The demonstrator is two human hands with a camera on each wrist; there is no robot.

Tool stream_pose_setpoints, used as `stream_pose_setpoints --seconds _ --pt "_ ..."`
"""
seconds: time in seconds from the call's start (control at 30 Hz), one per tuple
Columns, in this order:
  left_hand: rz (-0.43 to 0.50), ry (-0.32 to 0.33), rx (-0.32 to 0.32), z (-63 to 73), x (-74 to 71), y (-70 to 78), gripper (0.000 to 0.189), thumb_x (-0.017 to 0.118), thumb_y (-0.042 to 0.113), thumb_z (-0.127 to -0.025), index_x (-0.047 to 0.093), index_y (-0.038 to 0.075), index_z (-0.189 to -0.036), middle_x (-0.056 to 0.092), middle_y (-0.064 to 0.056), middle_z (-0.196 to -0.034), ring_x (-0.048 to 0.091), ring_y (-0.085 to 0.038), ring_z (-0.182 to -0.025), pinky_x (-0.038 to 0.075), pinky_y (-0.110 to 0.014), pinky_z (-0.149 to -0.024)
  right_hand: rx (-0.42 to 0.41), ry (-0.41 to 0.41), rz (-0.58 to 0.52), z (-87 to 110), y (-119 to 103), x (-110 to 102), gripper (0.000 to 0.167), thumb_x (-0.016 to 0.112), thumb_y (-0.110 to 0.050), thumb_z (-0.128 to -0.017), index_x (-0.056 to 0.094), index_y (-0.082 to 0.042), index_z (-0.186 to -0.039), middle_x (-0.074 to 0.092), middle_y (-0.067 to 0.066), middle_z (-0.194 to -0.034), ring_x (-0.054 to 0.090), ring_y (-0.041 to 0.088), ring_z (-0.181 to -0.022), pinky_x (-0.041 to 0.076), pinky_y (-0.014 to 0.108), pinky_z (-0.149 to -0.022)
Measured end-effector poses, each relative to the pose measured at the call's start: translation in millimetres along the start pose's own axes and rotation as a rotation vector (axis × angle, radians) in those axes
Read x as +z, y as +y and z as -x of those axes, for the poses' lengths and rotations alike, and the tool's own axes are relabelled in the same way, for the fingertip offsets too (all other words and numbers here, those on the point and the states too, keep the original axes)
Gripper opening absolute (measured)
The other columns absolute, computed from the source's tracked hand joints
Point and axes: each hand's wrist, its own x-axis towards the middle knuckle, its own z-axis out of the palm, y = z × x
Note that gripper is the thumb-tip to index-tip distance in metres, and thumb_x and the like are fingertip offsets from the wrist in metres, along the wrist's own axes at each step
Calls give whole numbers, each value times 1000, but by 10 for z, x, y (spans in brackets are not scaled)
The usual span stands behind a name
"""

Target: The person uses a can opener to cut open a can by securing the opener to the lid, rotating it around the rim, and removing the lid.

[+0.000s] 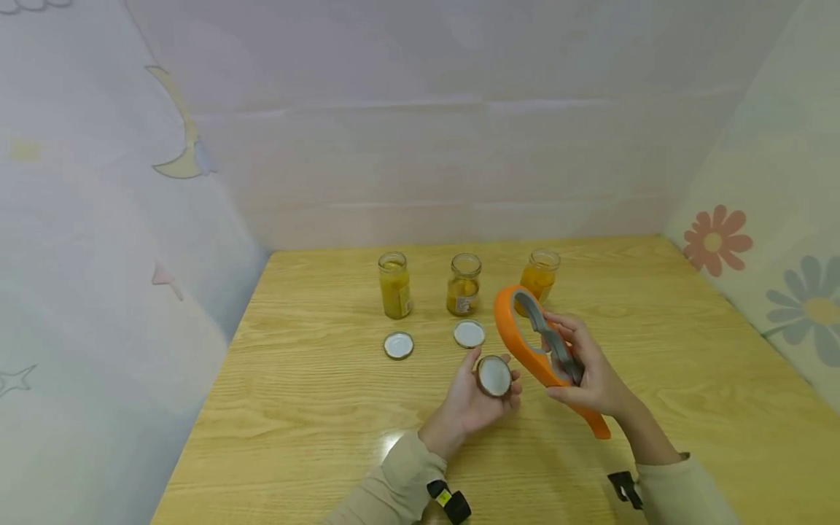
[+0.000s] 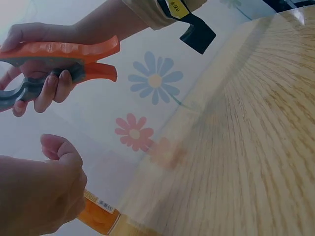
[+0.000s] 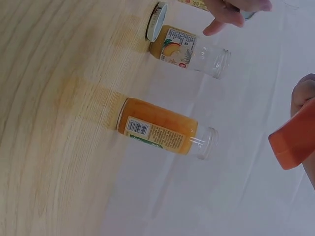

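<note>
My left hand (image 1: 474,410), palm up, holds a round metal jar lid (image 1: 494,376) with its pale inner side facing up. To its right, my right hand (image 1: 596,375) grips an orange and grey jar opener (image 1: 505,321) above the table. Three glass jars stand without lids at the back: a left jar (image 1: 395,292) with yellow contents, a middle jar (image 1: 464,292) less full, and a right jar (image 1: 537,280) with orange contents, partly behind the opener. Two more lids lie inner side up, a left lid (image 1: 398,345) and a middle lid (image 1: 469,334).
The wooden table (image 1: 295,379) meets a pale draped wall (image 1: 459,168) just behind the jars. Printed side panels stand to the left and right, the right one with a red flower (image 1: 715,242). Each wrist wears a black strap.
</note>
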Motion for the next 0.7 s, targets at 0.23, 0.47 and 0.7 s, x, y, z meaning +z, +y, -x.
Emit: stream_pose_setpoints --seconds 0.23,0.47,0.7 --pt "-27 85 20 -72 -4 -22 66 19 47 -95 29 -7 -131 26 -30 -133 38 -44 -114 31 -45 -97 -2 28 21 63 -20 -39 85 71 8 -62 20 17 -129 45 9 -97 38 12 -51 33 22 -39" --pt "50 244 61 -300 51 16 69 19 42 -96 4 -11 -137 4 -42 -133 7 -55 -122 15 -53 -100 -17 43 -16 89 -73 -82 85 69 12 -62 18 17 -129 45 10 -99 37 13 -52 33 24 -41" --pt "134 316 83 -658 131 99 70 17 43 -96 0 -12 -137 3 -43 -133 7 -54 -123 14 -54 -101 -20 81 -26 147 -84 -125 84 71 9 -65 17 17 -130 45 11 -101 36 16 -53 32 25 -43"
